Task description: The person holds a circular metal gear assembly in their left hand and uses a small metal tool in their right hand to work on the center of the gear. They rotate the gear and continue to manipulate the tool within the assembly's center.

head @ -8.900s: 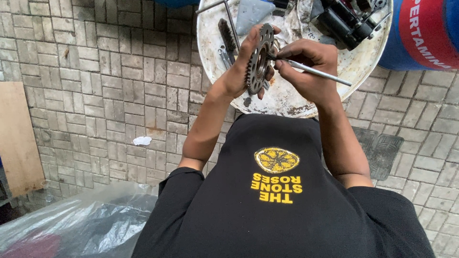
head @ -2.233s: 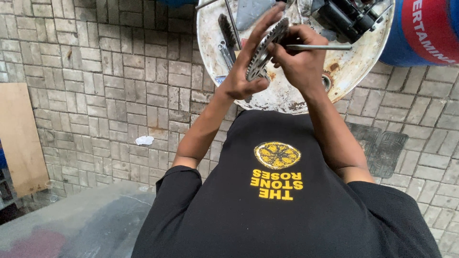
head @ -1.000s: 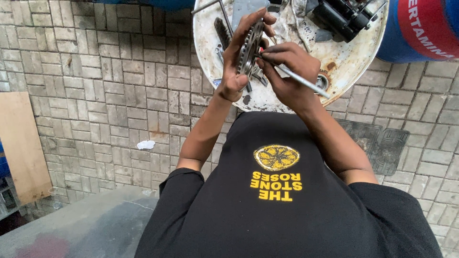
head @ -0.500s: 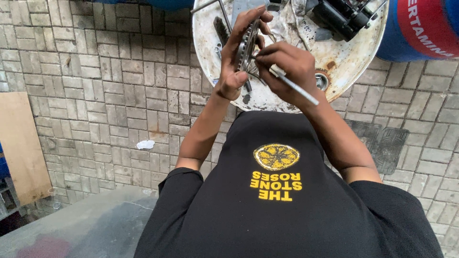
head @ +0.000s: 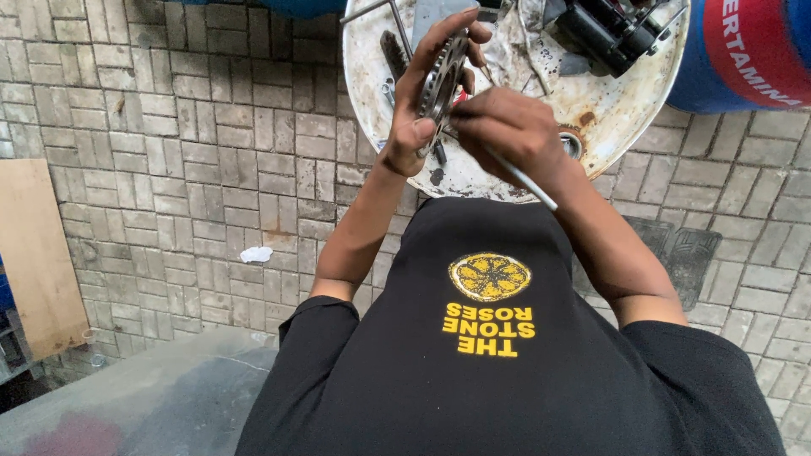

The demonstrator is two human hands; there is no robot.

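Gripping a toothed metal sprocket (head: 441, 78) edge-on, the left hand (head: 422, 110) wraps its fingers over the top rim and sets its thumb against the lower rim, so the disc stands upright above the round, stained drum top (head: 608, 127) that serves as a counter. The right hand (head: 507, 131) is closed in a pinch around a thin metal rod (head: 519, 179), whose near end sticks out toward the person's black shirt (head: 507, 355) while its far end meets the sprocket near the hub; the exact contact point is hidden behind the fingers. As a judgement, the sprocket looks like stiff, fairly heavy steel, not fragile, probably greasy and so somewhat slippery, with teeth that can bite into skin; holding it across the rim with fingertips resting between teeth, or through the centre opening, seems the safest hold. The rod looks light and rigid, best pinched near its working end for control. Dark motor parts (head: 612, 29) and loose tools lie on the drum top beyond, and a blue drum (head: 752, 59) stands just beside it on the brick paving (head: 169, 127).
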